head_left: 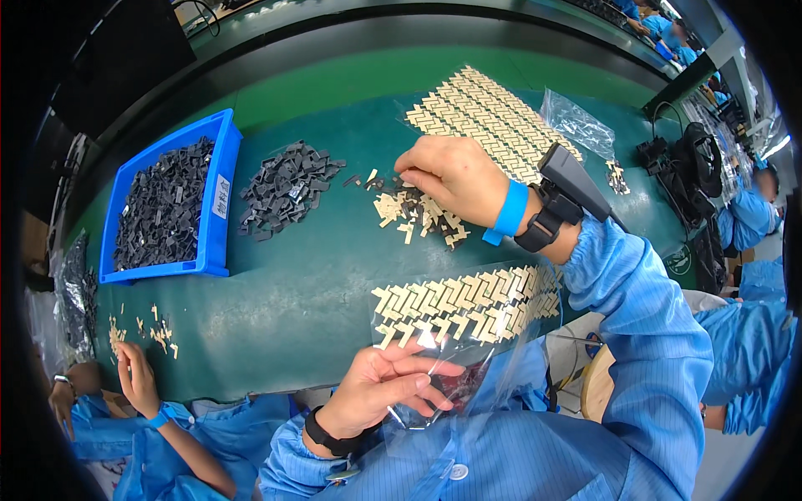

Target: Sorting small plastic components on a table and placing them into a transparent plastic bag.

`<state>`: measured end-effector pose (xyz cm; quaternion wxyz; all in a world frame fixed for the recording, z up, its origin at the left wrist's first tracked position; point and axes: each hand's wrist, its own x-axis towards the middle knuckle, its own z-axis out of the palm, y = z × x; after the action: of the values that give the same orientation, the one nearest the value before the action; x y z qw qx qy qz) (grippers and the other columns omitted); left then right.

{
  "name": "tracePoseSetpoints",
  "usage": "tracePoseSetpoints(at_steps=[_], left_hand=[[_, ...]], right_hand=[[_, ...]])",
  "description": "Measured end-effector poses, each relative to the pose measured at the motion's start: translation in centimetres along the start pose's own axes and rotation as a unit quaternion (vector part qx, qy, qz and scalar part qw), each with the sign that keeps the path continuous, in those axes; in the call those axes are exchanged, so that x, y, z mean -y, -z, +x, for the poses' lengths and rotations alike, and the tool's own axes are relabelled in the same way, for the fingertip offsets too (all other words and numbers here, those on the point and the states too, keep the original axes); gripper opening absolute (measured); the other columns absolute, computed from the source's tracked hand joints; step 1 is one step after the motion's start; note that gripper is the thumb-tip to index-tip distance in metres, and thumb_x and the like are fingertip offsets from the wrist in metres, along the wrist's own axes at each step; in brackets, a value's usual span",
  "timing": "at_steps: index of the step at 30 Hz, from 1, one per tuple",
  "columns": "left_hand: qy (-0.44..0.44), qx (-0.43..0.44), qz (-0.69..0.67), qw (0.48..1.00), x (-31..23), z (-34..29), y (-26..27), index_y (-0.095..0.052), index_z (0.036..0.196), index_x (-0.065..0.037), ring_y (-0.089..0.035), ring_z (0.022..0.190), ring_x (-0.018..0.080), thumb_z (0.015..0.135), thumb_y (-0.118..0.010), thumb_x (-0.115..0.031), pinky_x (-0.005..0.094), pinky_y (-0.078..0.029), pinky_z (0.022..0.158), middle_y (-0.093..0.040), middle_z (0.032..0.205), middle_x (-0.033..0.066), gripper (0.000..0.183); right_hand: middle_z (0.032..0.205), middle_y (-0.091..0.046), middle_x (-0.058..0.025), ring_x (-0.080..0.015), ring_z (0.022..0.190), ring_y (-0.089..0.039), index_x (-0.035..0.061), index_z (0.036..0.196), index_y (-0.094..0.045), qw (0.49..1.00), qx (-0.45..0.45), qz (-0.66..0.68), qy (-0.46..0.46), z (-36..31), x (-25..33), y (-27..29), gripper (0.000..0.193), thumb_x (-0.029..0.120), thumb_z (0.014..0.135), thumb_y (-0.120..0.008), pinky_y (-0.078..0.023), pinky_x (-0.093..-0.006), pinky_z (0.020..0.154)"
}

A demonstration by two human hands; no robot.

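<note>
My left hand (372, 392) grips the lower part of a clear plastic sheet (476, 367), its thumb and fingers closed on the film near the table's front edge. Two rows of cream angled pieces (468, 299) lie across the upper part of that sheet. My right hand (455, 171), with a blue wrist band, is over a loose pile of cream and dark pieces (422, 219). Its thumb and index finger are pinched together; whatever they hold is hidden. Behind it lies a larger sheet (484, 100) covered in rows of cream angled pieces.
A blue bin (219, 238) full of small dark grey pieces stands at left, with a heap of similar pieces (288, 188) beside it. A crumpled clear bag (576, 123) lies far right. At lower left, a co-worker's hand (138, 380) touches small cream pieces.
</note>
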<state>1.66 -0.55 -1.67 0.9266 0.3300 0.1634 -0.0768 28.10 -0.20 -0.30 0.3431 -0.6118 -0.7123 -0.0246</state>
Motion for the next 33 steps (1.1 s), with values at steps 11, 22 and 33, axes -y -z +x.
tracePoseSetpoints(at_steps=[11, 22, 33], left_hand=[[-0.027, 0.011, 0.021, 0.999, -0.1, -0.1, 0.0, -0.038, 0.130, 0.002, -0.063, 0.089, 0.0265, 0.088, -0.048, -0.004, 0.0296, -0.053, 0.071, -0.056, 0.114, 0.0200, 0.043], [-0.250, 0.029, 0.209, 0.945, 0.2, 1.2, -0.7, -0.056, 0.108, 0.004, -0.063, 0.081, 0.0168, 0.083, -0.051, 0.005, 0.0258, -0.050, 0.071, -0.065, 0.089, 0.0117, 0.025], [-0.203, -0.177, 0.257, 0.928, -0.8, 0.7, -3.9, -0.062, 0.080, 0.007, -0.061, 0.068, 0.0176, 0.080, -0.049, 0.005, 0.0244, -0.049, 0.063, -0.064, 0.077, 0.0116, 0.012]], right_hand=[[0.075, -0.048, -0.0090, -0.0231, 0.063, -0.055, 0.0012, 0.080, -0.051, 0.978, 0.182, 0.053, 0.083, -4.2, 10.3, 2.9, 0.040, 0.038, 0.073, -0.063, -0.046, -0.0332, 0.051], [0.073, -0.046, -0.0076, -0.0225, 0.058, -0.053, 0.0017, 0.089, -0.053, 0.970, 0.190, 0.128, 0.080, -5.1, 10.1, 2.7, 0.038, 0.035, 0.075, -0.065, -0.044, -0.0322, 0.048], [0.065, -0.055, -0.0121, -0.0303, 0.058, -0.057, 0.0033, 0.069, -0.055, 0.979, 0.158, 0.124, 0.032, -4.2, 10.8, 2.1, 0.035, 0.036, 0.082, -0.052, -0.044, -0.0387, 0.050]])
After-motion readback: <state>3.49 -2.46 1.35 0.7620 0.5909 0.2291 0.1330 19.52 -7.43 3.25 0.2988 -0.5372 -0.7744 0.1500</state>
